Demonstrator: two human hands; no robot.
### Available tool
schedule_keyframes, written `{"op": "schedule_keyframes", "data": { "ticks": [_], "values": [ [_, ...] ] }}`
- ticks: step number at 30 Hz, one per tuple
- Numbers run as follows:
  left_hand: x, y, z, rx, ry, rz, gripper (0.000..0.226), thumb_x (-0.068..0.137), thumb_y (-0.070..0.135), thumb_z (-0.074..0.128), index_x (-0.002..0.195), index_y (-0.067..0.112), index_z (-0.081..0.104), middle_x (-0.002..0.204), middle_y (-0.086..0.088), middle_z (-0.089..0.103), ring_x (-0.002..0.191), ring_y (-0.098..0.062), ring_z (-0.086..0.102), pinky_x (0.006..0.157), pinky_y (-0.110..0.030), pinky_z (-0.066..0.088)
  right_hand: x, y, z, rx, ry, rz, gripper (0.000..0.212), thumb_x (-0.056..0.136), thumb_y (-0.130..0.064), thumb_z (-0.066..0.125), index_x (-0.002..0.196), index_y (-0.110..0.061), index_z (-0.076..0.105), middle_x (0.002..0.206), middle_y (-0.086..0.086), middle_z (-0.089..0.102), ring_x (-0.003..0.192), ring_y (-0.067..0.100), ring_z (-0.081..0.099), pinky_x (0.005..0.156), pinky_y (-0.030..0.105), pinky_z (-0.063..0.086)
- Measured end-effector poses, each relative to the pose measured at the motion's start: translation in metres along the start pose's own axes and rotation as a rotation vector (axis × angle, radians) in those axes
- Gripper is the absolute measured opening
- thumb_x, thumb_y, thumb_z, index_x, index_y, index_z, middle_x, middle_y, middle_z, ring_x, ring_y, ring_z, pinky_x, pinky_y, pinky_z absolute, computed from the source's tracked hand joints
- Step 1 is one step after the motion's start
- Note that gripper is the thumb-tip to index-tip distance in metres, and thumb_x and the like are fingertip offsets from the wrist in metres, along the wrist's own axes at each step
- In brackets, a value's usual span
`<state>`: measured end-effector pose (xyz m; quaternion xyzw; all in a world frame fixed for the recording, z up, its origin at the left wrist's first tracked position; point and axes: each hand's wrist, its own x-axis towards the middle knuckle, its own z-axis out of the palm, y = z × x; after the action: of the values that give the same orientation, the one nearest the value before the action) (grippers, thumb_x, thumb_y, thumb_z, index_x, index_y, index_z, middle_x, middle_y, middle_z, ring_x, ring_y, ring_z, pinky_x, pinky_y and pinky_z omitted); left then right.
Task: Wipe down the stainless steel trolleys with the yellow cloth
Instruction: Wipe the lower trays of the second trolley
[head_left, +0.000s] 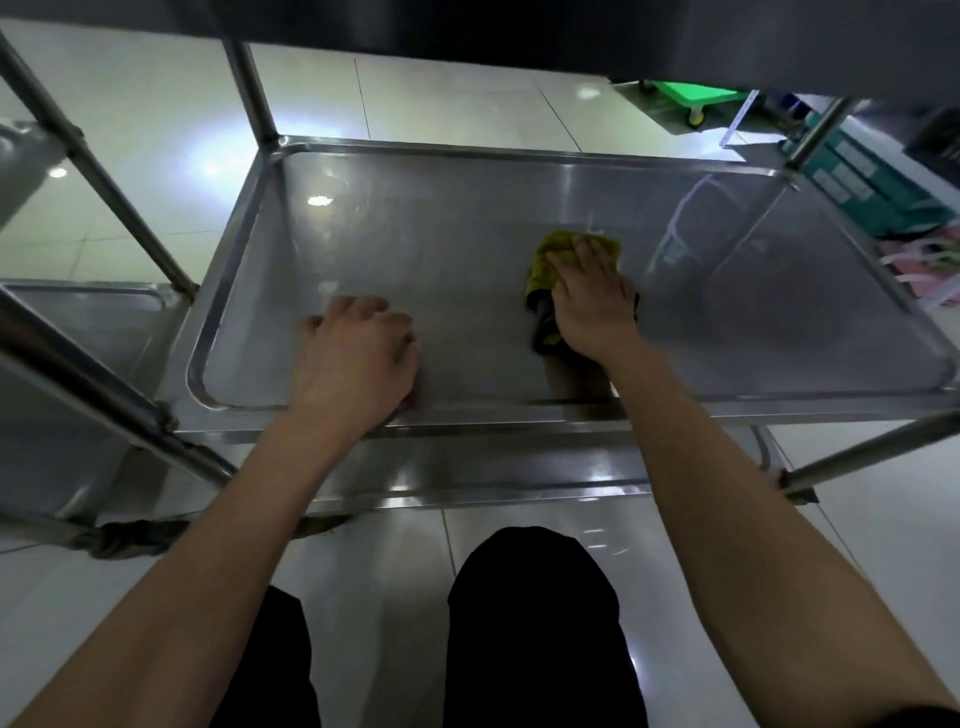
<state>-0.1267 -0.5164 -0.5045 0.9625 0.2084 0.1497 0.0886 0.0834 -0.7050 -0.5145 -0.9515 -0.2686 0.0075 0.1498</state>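
Observation:
A stainless steel trolley shelf (467, 228) with a raised rim fills the middle of the head view. On it, right of centre, lies the crumpled yellow cloth (545, 260). My right hand (592, 301) presses flat on the cloth with straight fingers. My left hand (358, 353) rests on the shelf's near left part with fingers curled under, holding nothing. An upper shelf darkens the top of the view.
A second steel trolley (78, 338) stands close on the left, its posts crossing the view. A lower shelf (467, 467) shows under the near rim. A green wheeled cart (685, 101) and teal boxes (872, 187) stand on the tiled floor at the far right.

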Motion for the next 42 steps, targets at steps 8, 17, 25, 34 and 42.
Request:
{"op": "schedule_keyframes", "data": {
  "ticks": [8,17,25,34,42],
  "values": [
    [-0.022,-0.068,-0.025,0.157,-0.077,-0.2,0.044,0.091,0.059,0.044,0.12,0.034,0.065,0.131,-0.002,0.058,0.128,-0.034,0.044,0.103,-0.07,0.026,0.009,-0.068,0.022,0.001,-0.039,-0.117,0.049,0.105,-0.026,0.028,0.154,-0.027,0.028,0.167,0.0,0.003,0.153,0.021,-0.001,0.121,0.049,0.01],
    [-0.033,-0.102,-0.035,0.081,-0.012,-0.178,0.055,0.079,0.074,0.043,0.108,0.035,0.07,0.124,0.009,0.062,0.118,-0.02,0.053,0.1,-0.049,0.036,0.025,-0.185,0.056,-0.016,-0.056,-0.286,0.048,0.101,-0.02,0.037,0.149,-0.024,0.036,0.166,0.008,0.008,0.153,0.028,0.003,0.12,0.052,0.009],
    [-0.04,-0.123,-0.033,-0.04,0.059,-0.253,0.054,0.077,0.075,0.051,0.091,0.026,0.068,0.103,0.008,0.059,0.092,-0.017,0.059,0.103,-0.047,0.037,0.046,-0.294,0.087,0.104,-0.141,-0.533,0.042,0.105,-0.028,0.034,0.145,-0.028,0.044,0.163,0.001,0.019,0.15,0.023,0.011,0.119,0.05,0.015],
    [-0.054,-0.143,-0.036,-0.03,0.098,-0.289,0.057,0.077,0.079,0.052,0.101,0.031,0.072,0.115,0.008,0.059,0.095,-0.015,0.056,0.106,-0.046,0.04,0.039,-0.333,0.095,0.165,-0.18,-0.642,0.045,0.104,-0.024,0.04,0.149,-0.027,0.043,0.163,0.0,0.021,0.15,0.021,0.014,0.12,0.044,0.019],
    [-0.053,-0.136,-0.044,-0.029,0.028,-0.3,0.048,0.081,0.066,0.064,0.098,0.022,0.069,0.115,0.003,0.056,0.097,-0.022,0.058,0.112,-0.049,0.029,0.016,-0.242,0.076,0.155,-0.089,-0.502,0.041,0.103,-0.026,0.042,0.143,-0.031,0.05,0.162,0.001,0.025,0.148,0.024,0.022,0.115,0.038,0.023]
  ]
}}
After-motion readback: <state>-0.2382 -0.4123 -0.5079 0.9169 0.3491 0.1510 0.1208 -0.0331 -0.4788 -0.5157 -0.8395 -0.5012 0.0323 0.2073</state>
